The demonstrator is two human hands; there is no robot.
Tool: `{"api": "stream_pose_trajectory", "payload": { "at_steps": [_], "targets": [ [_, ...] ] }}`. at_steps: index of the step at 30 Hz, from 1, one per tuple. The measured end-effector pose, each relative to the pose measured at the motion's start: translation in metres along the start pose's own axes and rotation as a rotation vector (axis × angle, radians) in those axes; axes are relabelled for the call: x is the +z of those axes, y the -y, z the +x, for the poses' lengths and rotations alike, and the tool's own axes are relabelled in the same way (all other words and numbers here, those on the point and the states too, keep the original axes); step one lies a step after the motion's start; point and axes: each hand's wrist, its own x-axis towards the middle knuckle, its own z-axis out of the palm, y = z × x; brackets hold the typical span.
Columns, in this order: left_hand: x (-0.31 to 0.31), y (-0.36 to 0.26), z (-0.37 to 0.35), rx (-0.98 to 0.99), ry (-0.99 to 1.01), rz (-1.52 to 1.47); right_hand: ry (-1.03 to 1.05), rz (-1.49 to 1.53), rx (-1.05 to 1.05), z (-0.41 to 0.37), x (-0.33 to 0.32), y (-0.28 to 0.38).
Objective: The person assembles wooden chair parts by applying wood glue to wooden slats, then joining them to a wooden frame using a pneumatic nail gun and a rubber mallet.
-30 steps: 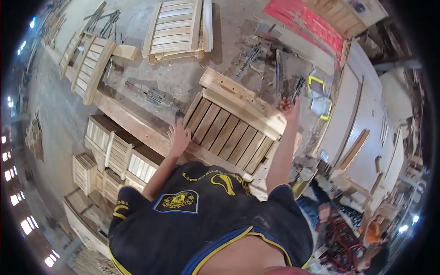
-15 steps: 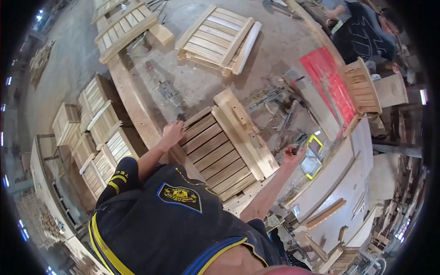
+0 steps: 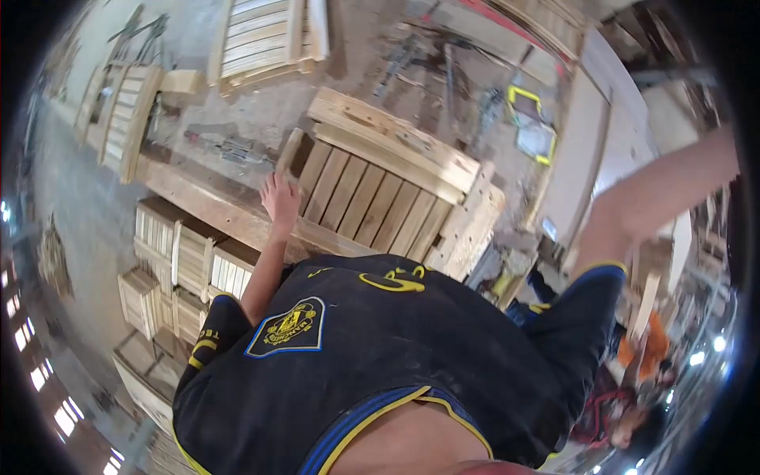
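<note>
My left hand (image 3: 281, 198) rests at the left corner of a slatted wooden panel (image 3: 368, 194), its fingers slightly apart against the end rail (image 3: 293, 154). The panel lies in front of my body, with dark gaps between its slats. Along its far side lies a thick light board (image 3: 396, 131) with knots and a few small holes. My right arm stretches out to the right, away from the panel, and the right hand is beyond the dark edge of the picture.
Another slatted panel (image 3: 257, 39) lies at the far side. Metal clamps (image 3: 229, 148) and a yellow-edged object (image 3: 534, 131) are on the work surface. Wooden crates (image 3: 178, 253) stand at the left. A person in a plaid shirt (image 3: 606, 412) is at the lower right.
The view has turned, so the panel appears rotated. My right hand has moved from beside the yellow-edged object out of sight to the right. My left hand stays at the panel's corner.
</note>
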Motion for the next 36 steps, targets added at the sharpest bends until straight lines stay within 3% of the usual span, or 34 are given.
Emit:
{"api": "stream_pose_trajectory", "payload": {
  "at_steps": [2, 4, 5, 6, 7, 8, 9, 10, 11, 13, 16, 17, 19, 21, 22, 23, 25, 26, 27, 29, 30, 32, 34, 36],
  "targets": [
    [0.006, -0.016, -0.01, 0.079, 0.036, -0.057, 0.053, -0.052, -0.002, -0.029, -0.022, 0.018],
    [0.017, -0.026, -0.02, 0.093, 0.111, -0.092, 0.292, -0.061, 0.16, -0.134, -0.059, 0.043],
    [0.018, -0.034, -0.019, 0.123, 0.112, -0.105, 0.476, -0.037, 0.331, -0.193, -0.078, 0.064],
    [0.017, -0.039, -0.017, 0.016, 0.166, -0.096, 0.417, 0.452, 0.807, -0.289, -0.09, 0.077],
    [0.015, -0.042, -0.013, -0.094, 0.216, -0.084, 0.588, 0.306, 0.929, -0.355, -0.109, 0.116],
    [0.019, -0.034, -0.002, -0.074, 0.212, -0.088, 0.521, 0.369, 1.204, -0.408, -0.135, 0.161],
    [0.026, -0.019, 0.016, -0.116, 0.355, -0.165, 0.601, 0.232, 1.458, -0.466, -0.168, 0.197],
    [0.03, -0.011, 0.027, -0.163, 0.501, -0.238, 0.748, 0.177, 1.573, -0.481, -0.201, 0.236],
    [-0.001, -0.018, 0.033, -0.15, 0.502, -0.232, 0.525, 0.252, 1.74, -0.518, -0.234, 0.27],
    [-0.094, -0.04, 0.047, -0.1, 0.792, -0.469, 0.545, 0.259, 1.728, -0.526, -0.291, 0.314],
    [-0.09, -0.043, 0.043, 0.074, 0.838, -0.658, 0.528, 0.136, 1.743, -0.528, -0.336, 0.326],
    [-0.095, -0.045, 0.038, 0.128, 0.849, -0.725, 0.555, 0.085, 1.63, -0.544, -0.345, 0.317],
    [-0.136, -0.083, 0.015, 0.053, 0.839, -0.989, 0.628, 0.004, 1.459, -0.574, -0.347, 0.28],
    [-0.164, -0.095, 0.005, 0.039, 0.828, -0.722, 0.822, -0.262, 1.213, -0.539, -0.321, 0.268],
    [-0.205, -0.104, 0.001, 0.037, 0.855, -0.711, 0.904, -0.267, 1.297, -0.51, -0.302, 0.265],
    [-0.243, -0.106, 0.0, 0.03, 0.873, -0.706, 0.939, -0.186, 1.231, -0.517, -0.295, 0.248],
    [-0.265, -0.077, 0.011, -0.014, 0.73, -0.845, 0.815, 0.263, 1.48, -0.528, -0.268, 0.228],
    [-0.276, -0.057, 0.017, -0.019, 0.65, -0.972, 0.98, 0.172, 1.598, -0.475, -0.242, 0.257],
    [-0.287, -0.035, 0.021, -0.054, 0.589, -0.99, 0.98, 0.237, 1.653, -0.463, -0.223, 0.272],
    [-0.309, 0.016, 0.032, -0.107, 0.55, -1.002, 0.984, 0.369, 1.564, -0.47, -0.187, 0.287],
    [-0.273, 0.063, 0.046, -0.075, 0.569, -1.061, 0.971, 0.334, 1.496, -0.459, -0.162, 0.305],
    [-0.286, 0.116, 0.049, -0.13, 0.543, -1.067, 0.889, 0.357, 1.34, -0.456, -0.12, 0.344],
    [-0.297, 0.164, 0.052, -0.189, 0.532, -1.068, 0.944, 0.419, 1.284, -0.468, -0.068, 0.374],
    [-0.311, 0.211, 0.051, -0.686, 0.522, -1.074, 0.998, 0.434, 1.248, -0.463, -0.02, 0.419]
  ]
}}
